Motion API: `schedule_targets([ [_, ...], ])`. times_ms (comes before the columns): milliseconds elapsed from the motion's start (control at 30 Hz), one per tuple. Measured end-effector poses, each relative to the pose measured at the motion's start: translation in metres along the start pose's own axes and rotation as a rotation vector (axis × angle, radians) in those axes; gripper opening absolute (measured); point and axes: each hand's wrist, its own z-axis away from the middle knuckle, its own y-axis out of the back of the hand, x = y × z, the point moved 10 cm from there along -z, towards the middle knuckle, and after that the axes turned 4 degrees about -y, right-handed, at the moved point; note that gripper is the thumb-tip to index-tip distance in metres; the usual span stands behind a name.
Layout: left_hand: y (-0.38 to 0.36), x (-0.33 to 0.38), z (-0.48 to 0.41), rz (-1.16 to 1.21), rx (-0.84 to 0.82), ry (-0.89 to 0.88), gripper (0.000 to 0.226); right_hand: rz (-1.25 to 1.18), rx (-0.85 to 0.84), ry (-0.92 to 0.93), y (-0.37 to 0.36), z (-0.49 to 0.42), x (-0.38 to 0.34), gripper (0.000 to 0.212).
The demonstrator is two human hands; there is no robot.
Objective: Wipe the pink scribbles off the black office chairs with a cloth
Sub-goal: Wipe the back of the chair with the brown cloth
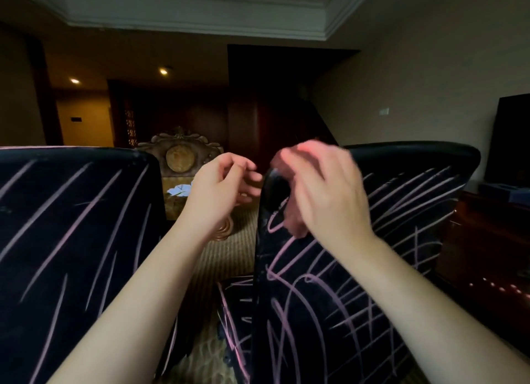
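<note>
Left hand point(223, 188): it hangs in the gap between the two chairs, fingers loosely curled toward my thumb and holding nothing I can see.
Right hand point(324, 194): it is blurred, over the top corner of the right chair point(387, 269); I cannot tell whether it grips the edge.
Scribbles point(315, 283): pink lines cover that chair's back below my right hand, and the left chair point(71, 226) left of my left hand.
Edges: the right chair's rounded side edge stands just beside my left fingertips.
Room: a strip of carpet point(229, 251) lies below my left hand, reaching a carved chair point(179, 154) with white papers point(180, 189).
</note>
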Motion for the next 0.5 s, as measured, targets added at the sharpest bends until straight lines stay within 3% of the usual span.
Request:
schedule_targets([
  [133, 0.016, 0.002, 0.002, -0.045, 0.042, -0.005, 0.022, -0.013, 0.009, -0.255, 0.009, -0.037, 0.029, 0.028],
  [233, 0.024, 0.000, 0.001, -0.011, 0.076, 0.024, 0.024, 0.093, -0.114, -0.073, -0.014, -0.038, -0.019, 0.025],
  [367, 0.036, 0.000, 0.002, -0.099, 0.159, 0.005, 0.021, 0.060, -0.218, 0.210, -0.034, -0.017, -0.062, 0.022],
  [433, 0.041, 0.000, 0.003, -0.145, 0.172, -0.018, 0.018, 0.018, -0.206, 0.194, -0.025, -0.019, -0.046, 0.023],
  [500, 0.044, 0.001, 0.005, -0.162, 0.165, -0.029, 0.016, -0.016, -0.112, 0.023, -0.007, -0.028, -0.013, 0.022],
])
